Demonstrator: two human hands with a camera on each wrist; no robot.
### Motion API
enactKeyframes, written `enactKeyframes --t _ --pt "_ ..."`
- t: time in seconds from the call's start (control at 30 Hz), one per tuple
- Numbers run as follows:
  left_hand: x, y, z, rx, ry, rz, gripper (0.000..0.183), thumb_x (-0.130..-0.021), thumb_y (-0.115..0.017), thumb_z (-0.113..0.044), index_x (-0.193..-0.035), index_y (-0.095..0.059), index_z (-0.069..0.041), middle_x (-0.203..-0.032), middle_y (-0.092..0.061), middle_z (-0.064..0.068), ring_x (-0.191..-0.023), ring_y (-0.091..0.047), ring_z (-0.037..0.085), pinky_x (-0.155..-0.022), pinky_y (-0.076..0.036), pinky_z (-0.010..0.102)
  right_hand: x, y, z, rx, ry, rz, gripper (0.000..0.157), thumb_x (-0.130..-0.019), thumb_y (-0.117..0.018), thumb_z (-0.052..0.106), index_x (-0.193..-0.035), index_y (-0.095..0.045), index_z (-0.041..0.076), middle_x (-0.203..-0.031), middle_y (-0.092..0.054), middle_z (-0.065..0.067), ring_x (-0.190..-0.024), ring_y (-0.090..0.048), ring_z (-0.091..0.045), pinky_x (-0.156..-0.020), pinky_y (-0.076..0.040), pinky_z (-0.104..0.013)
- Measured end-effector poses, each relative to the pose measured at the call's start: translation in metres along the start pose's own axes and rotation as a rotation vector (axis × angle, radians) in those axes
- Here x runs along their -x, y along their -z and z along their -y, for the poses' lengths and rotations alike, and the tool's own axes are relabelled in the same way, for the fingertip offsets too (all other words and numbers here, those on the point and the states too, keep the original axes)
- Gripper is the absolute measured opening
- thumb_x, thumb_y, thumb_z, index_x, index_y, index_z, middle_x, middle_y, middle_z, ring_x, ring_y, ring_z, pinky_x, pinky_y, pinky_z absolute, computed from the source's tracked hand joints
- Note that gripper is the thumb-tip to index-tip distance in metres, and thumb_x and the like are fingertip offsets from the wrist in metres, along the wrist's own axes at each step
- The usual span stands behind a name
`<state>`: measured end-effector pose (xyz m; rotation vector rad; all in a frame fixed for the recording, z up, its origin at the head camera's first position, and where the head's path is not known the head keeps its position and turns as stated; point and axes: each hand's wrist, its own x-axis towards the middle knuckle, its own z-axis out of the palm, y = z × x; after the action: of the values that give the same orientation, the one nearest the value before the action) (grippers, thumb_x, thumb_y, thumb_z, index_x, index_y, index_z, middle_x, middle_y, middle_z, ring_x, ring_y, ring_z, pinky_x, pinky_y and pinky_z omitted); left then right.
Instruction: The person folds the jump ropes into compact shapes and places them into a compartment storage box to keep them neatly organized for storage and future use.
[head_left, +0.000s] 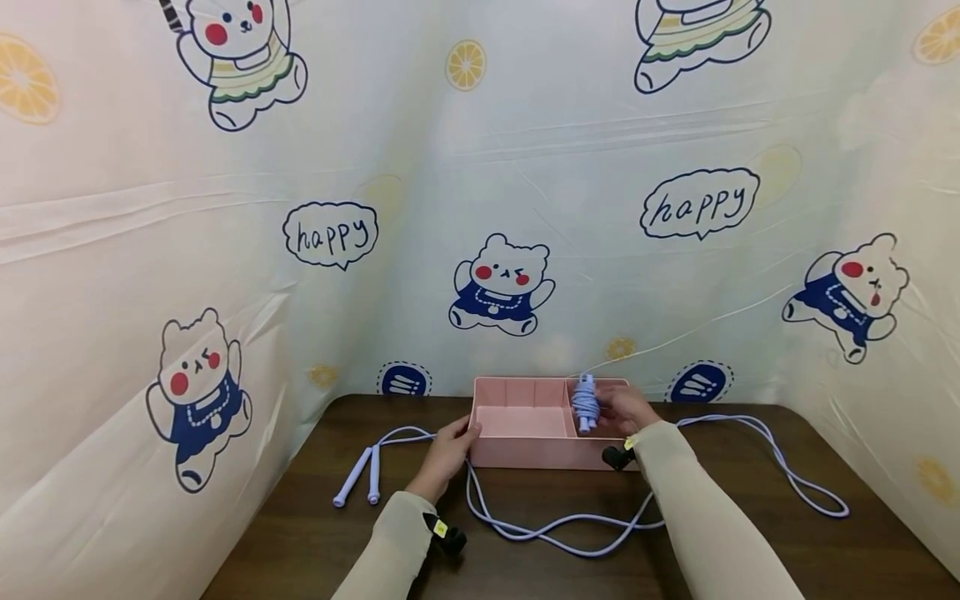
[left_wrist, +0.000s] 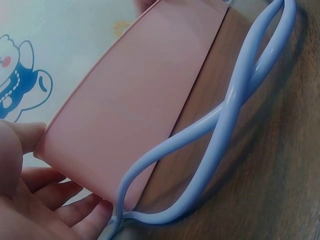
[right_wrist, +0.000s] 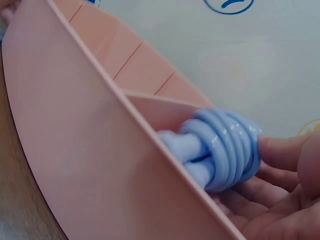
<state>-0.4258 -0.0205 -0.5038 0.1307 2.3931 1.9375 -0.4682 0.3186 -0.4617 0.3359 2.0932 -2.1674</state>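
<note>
Right hand (head_left: 628, 407) fingers and thumb are clamped on the coils of a wound rope (head_left: 585, 402), which is at the right compartment (head_left: 604, 432) of a pink box (head_left: 536, 454), its two handles side by side inside the windings. Holding it by the coils probably leaves the handle ends free to point down between the divider (right_wrist: 160, 112) and the front wall (right_wrist: 100, 125); whether they touch the compartment floor is hard to tell, as the wall hides them in the right wrist view. Left hand (head_left: 447, 450) grips the box's left end, thumb at the rim and fingers against the end wall, most likely to keep it from sliding. Around them on the counter (head_left: 300, 542) lies a loose rope (head_left: 555, 529) of the same pale blue: handles at the left, cord crossing itself before the box, close by the left fingers, passing behind the right sleeve (head_left: 693, 500), with a loop at the right. That cord could snag if the box shifted. Behind hangs a patterned curtain (head_left: 375, 125).
</note>
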Motion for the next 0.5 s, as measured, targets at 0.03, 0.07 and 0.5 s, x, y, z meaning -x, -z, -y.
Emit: enactKeyframes --t 0.03,0.07,0.5 --pt "0.0002 0.0 -0.0003 0.0 0.002 0.0 0.062 -0.096 -0.057 -0.045 -0.145 -0.046 -0.009 -0.146 -0.044 0.016 -0.132 -0.042 0.036 -0.103 -0.036 0.052 -0.0014 0.0001 -0.0003 0.034 -0.002 -0.007 0.039 -0.101 -0.051 0.011 -0.135 -0.046 -0.009 -0.11 -0.057 -0.02 -0.085 -0.059 -0.025 -0.07 -0.053 -0.034" --pt "0.0002 -0.0001 -0.0004 -0.005 0.003 0.001 0.062 -0.096 -0.057 -0.045 -0.145 -0.045 -0.009 -0.146 -0.044 0.016 -0.132 -0.042 0.036 -0.103 -0.036 0.053 -0.0027 0.0002 -0.0011 0.063 -0.002 -0.004 0.039 -0.101 -0.05 0.009 -0.134 -0.045 -0.01 -0.111 -0.056 -0.021 -0.085 -0.058 -0.026 -0.07 -0.054 -0.035" --pt "-0.0004 0.0002 0.0006 -0.022 0.015 -0.004 0.054 -0.101 -0.053 -0.038 -0.147 -0.043 -0.011 -0.147 -0.043 0.015 -0.134 -0.039 0.037 -0.103 -0.034 0.054 -0.0085 -0.0071 -0.0074 0.286 -0.033 0.038 0.024 -0.094 -0.051 -0.003 -0.114 -0.053 -0.015 -0.096 -0.058 -0.021 -0.082 -0.061 -0.031 -0.077 -0.054 -0.05"
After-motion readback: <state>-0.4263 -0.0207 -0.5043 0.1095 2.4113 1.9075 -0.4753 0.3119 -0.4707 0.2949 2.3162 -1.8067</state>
